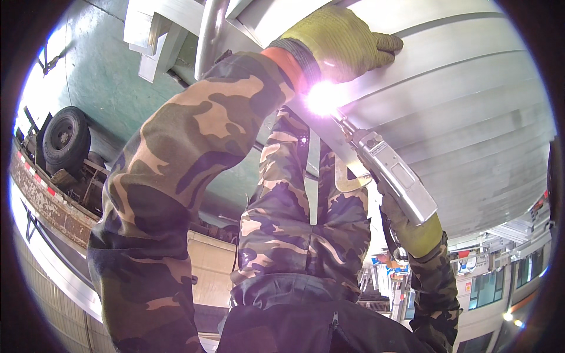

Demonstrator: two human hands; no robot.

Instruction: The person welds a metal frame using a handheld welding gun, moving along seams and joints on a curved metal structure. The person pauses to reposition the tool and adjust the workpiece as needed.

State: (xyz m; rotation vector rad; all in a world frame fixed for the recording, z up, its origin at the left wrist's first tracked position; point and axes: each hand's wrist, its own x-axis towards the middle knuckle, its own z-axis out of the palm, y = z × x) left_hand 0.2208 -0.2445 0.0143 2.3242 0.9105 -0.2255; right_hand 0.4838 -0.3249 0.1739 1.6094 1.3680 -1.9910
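A broad ribbed sheet of pale grey metal [471, 117] is spreading across the upper right, with a gloved left hand [341, 44] lying flat on it and a bright welding flare [322, 97] glowing against its edge.

Left arm in a camouflage sleeve rises from the lower left, bent at the elbow, reaching up and right. Left hand [344, 41] in a yellow-green glove lies flat, palm down, fingers together pointing right. Right forearm comes up from the lower right, camouflage sleeve. Right hand [412, 226], gloved too, is closed in a grip, mostly hidden.
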